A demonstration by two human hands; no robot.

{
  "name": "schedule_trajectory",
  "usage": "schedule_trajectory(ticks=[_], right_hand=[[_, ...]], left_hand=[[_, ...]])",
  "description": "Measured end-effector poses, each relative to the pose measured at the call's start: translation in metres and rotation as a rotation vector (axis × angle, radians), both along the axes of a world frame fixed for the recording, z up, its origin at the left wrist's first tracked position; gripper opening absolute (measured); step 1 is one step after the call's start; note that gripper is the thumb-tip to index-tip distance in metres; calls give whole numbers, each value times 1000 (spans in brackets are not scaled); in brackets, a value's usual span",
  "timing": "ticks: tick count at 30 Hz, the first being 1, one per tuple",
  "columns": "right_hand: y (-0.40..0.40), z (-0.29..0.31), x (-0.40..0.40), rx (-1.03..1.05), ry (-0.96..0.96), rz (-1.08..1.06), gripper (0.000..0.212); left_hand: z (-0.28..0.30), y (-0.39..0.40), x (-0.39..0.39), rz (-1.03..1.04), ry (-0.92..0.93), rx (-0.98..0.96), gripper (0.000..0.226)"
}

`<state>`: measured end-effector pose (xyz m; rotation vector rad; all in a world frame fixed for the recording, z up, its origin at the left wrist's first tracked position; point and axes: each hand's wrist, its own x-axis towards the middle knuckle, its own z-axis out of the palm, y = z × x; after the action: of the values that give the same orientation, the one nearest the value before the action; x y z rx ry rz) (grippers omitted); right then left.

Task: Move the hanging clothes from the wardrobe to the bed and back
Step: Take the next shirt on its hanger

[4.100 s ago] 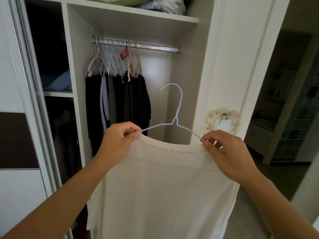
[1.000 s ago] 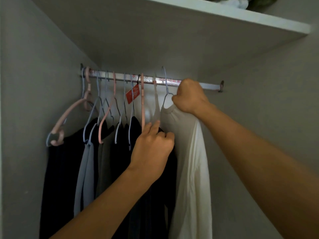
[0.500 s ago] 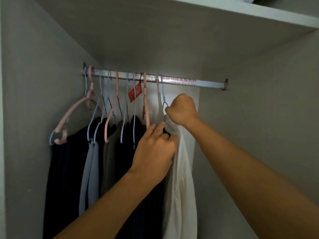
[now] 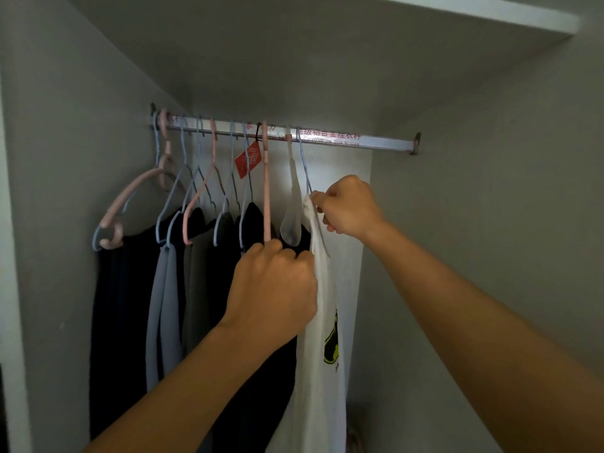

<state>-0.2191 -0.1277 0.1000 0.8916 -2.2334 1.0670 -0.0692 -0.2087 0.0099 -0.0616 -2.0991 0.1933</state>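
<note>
A white T-shirt (image 4: 323,371) with a yellow and black print hangs on a thin blue wire hanger (image 4: 304,161) hooked over the metal wardrobe rail (image 4: 376,142). My right hand (image 4: 348,207) pinches the shirt's collar just under the hanger's neck. My left hand (image 4: 273,286) curls its fingers round the shoulder of the black garment (image 4: 261,403) beside the white shirt, at the foot of a pink hanger (image 4: 266,191). Several dark and grey clothes (image 4: 163,305) hang to the left on blue and pink hangers.
The rail's right half is bare up to its end bracket (image 4: 415,143). A red tag (image 4: 246,160) dangles from one hanger. A white shelf (image 4: 490,11) runs overhead. Grey wardrobe walls close in on the left (image 4: 65,158) and right (image 4: 490,223).
The white shirt went from held in front of the wardrobe to hanging on the rail. In the last second my right hand dropped from the rail to the collar; the print now faces out.
</note>
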Motion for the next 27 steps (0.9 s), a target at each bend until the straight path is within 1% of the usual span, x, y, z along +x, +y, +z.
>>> schedule_trajectory(ticks=[2, 3, 5, 8, 10, 12, 15, 16, 18, 23, 25, 27], right_hand=[[10, -5, 7, 39, -18, -23, 42], [15, -7, 11, 61, -30, -35, 41], [26, -14, 22, 113, -69, -56, 39], [45, -26, 42, 225, -117, -106, 30], [55, -37, 58, 266, -113, -142, 27], [64, -49, 76, 300, -115, -165, 22], [78, -69, 106, 372, -149, -167, 7], [83, -76, 117, 405, -165, -171, 7], [91, -89, 137, 489, -189, -207, 14], [118, -121, 188, 613, -236, -305, 21], [133, -132, 204, 615, -251, -343, 20], [150, -142, 220, 585, -295, -373, 22]], left_hand=[[0, 5, 8, 22, -65, 57, 40], [-2, 7, 10, 61, -89, 64, 39], [-11, 6, 11, 151, -81, 58, 32], [-14, 10, 20, 170, -151, 103, 36], [-16, 11, 26, 116, -169, 109, 38], [-21, 9, 30, 25, -200, 149, 34], [-27, 4, 37, -123, -327, 244, 25], [-30, 2, 39, -158, -364, 271, 24], [-39, 1, 44, -204, -422, 298, 23], [-52, 16, 57, -302, -558, 303, 19], [-55, 27, 62, -351, -640, 284, 23], [-57, 40, 66, -415, -728, 253, 31]])
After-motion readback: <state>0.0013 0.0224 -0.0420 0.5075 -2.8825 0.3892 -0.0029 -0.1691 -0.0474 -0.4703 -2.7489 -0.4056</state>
